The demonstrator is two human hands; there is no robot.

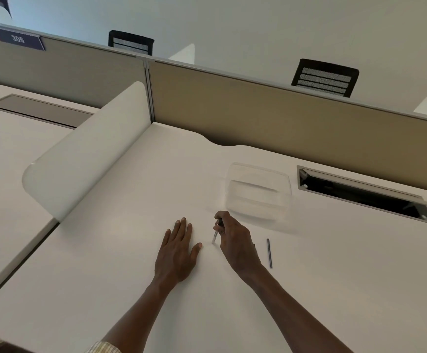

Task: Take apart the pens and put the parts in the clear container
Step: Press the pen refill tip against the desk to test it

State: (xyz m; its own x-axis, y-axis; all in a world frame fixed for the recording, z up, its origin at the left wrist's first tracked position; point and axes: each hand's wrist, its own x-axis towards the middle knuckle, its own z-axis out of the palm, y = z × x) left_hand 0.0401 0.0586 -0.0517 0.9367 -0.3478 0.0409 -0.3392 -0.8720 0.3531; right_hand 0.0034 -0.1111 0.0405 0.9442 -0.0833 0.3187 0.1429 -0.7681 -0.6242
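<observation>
My right hand (234, 239) is shut on a pen (215, 236) with a clear barrel and a dark top end; the pen points down toward the white desk (130, 263). My left hand (178, 250) lies flat on the desk, fingers spread, just left of the pen. A thin dark pen part (269, 253) lies on the desk to the right of my right wrist. The clear container (258, 191) stands just beyond my right hand; I cannot tell whether anything is in it.
An open cable hatch (365, 193) is cut into the desk at the right, behind the container. A curved white divider (90, 154) rises on the left. A tan partition (283, 118) closes the back edge, with two black chairs beyond it.
</observation>
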